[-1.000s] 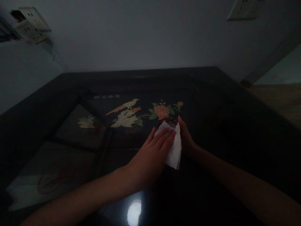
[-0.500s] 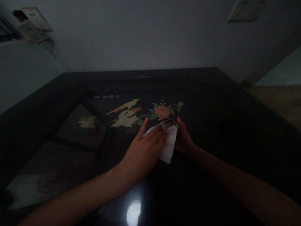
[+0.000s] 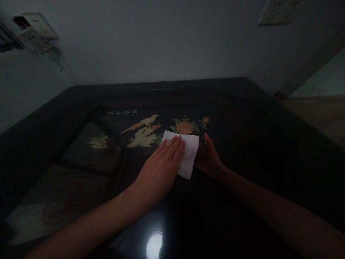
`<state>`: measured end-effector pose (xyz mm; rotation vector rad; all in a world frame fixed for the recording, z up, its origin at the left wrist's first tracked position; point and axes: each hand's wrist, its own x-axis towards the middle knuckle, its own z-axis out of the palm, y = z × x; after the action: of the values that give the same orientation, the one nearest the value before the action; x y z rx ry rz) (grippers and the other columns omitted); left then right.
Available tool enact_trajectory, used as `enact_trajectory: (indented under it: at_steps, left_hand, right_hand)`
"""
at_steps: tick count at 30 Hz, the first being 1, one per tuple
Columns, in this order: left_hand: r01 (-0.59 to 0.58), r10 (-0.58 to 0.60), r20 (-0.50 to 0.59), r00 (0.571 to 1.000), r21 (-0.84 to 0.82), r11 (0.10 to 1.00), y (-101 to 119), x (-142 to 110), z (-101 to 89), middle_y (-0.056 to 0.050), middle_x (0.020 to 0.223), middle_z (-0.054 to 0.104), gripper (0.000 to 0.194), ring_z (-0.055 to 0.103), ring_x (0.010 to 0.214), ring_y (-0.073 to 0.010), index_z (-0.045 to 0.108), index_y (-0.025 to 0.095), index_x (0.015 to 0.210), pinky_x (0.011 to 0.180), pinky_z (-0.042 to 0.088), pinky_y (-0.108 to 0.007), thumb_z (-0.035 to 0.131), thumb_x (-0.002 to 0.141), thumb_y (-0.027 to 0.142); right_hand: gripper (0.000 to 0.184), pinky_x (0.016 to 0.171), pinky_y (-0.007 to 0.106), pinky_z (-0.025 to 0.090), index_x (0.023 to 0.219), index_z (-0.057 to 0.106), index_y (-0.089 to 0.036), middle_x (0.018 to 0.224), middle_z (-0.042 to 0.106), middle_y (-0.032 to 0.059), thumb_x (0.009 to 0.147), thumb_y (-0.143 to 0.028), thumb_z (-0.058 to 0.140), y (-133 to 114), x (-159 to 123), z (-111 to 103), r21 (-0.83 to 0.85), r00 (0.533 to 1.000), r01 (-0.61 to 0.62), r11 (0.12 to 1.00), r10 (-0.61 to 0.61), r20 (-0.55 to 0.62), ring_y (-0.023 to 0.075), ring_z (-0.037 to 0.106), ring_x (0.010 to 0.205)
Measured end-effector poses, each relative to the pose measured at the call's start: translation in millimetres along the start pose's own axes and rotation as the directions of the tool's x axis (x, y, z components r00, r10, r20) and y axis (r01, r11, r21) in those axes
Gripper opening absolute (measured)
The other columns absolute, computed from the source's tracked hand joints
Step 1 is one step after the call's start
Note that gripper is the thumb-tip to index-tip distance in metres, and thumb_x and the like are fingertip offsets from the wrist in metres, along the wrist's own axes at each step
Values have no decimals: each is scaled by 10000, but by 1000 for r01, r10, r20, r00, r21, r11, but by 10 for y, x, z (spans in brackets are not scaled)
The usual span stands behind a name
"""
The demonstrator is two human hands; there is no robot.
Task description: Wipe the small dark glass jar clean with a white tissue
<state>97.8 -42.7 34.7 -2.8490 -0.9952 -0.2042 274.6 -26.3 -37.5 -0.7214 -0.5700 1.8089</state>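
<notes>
My left hand (image 3: 161,165) holds a folded white tissue (image 3: 190,151). Its fingers lie together over the left part of the tissue, and the thumb is hidden. On the tissue's right side, my right hand (image 3: 211,158) is wrapped round a dark, shiny glass (image 3: 202,148). Much of the glass is covered by the tissue and the fingers. Both hands are above a glossy black tabletop (image 3: 215,216), in front of its inlaid bird (image 3: 142,124) and orange flower (image 3: 184,127).
A grey wall (image 3: 161,43) stands behind the table's far edge. Power sockets are on the wall at left (image 3: 40,27) and right (image 3: 280,12). Wood-look floor (image 3: 320,115) shows on the right. A bright light reflection lies on the near tabletop.
My left fingers have come away from the glass's mouth, drawing the tissue slightly left. The tissue now spreads flatter and covers the rim. My right hand stays almost in place.
</notes>
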Motion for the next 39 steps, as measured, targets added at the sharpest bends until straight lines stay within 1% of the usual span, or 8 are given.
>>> enact_trajectory:
  at_steps: [7,13,17,20,22,26,32,39]
  left_hand:
    - [-31,32,-44,999,17,999,280,-24,259,-243,1489,256,533,197,1390,-298,270,-39,1406,1111,333,-438,294,878,34]
    - [-154,147,-45,988,-331,931,331,-13,272,-203,1533,158,637,31,1427,-234,153,13,1450,1158,227,-450,315,834,-10]
    - [-64,129,7,992,-844,532,252,-42,38,-94,1541,236,658,229,1404,-273,257,162,1461,1135,276,-430,426,836,48]
    - [16,83,56,995,-906,423,163,-54,-142,-40,1334,560,471,547,1196,-230,407,253,1395,992,458,-366,391,933,158]
    - [143,-90,129,988,-974,175,92,-35,-194,-47,1170,668,362,642,1035,-216,546,243,1289,906,507,-350,417,951,263]
    - [224,-459,311,832,-946,-236,-90,61,-187,-72,1024,716,389,673,912,-240,644,184,1162,829,528,-361,609,838,396]
    - [153,-668,302,680,-950,-273,-374,204,11,-73,964,717,421,659,901,-240,677,144,1062,836,499,-345,698,710,373]
    - [261,-493,418,763,-897,-357,-225,254,485,-68,947,718,425,654,840,-218,676,171,1042,803,482,-316,661,745,474]
  right_hand:
    - [555,991,390,419,988,675,-173,944,732,74,848,-623,381,-44,5,11,120,998,-56,991,57,-5,242,629,1054]
    - [541,917,355,473,959,679,-154,782,734,51,833,-627,450,-46,4,-90,165,996,-78,983,83,-20,210,693,824]
    - [571,804,388,509,948,673,-174,782,735,54,800,-683,458,-32,57,-109,124,997,-69,990,72,-26,216,685,719]
    - [543,776,397,510,945,674,-218,839,739,43,800,-694,459,-21,47,-85,91,999,-2,996,4,-32,216,679,731]
    - [517,829,394,500,954,676,-232,872,739,35,801,-685,478,-11,24,-64,75,996,63,995,-59,-61,228,677,851]
    - [499,891,436,487,1068,651,-268,1049,718,40,791,-666,533,-8,17,-56,41,984,178,983,-176,-42,253,624,1049]
    - [424,911,480,496,1016,659,-253,1073,710,30,763,-592,639,-42,39,-83,84,956,293,953,-290,-42,245,607,1071]
    - [451,933,467,483,1098,605,-259,1119,687,40,754,-538,683,-4,17,-42,25,941,337,941,-337,31,254,620,1063]
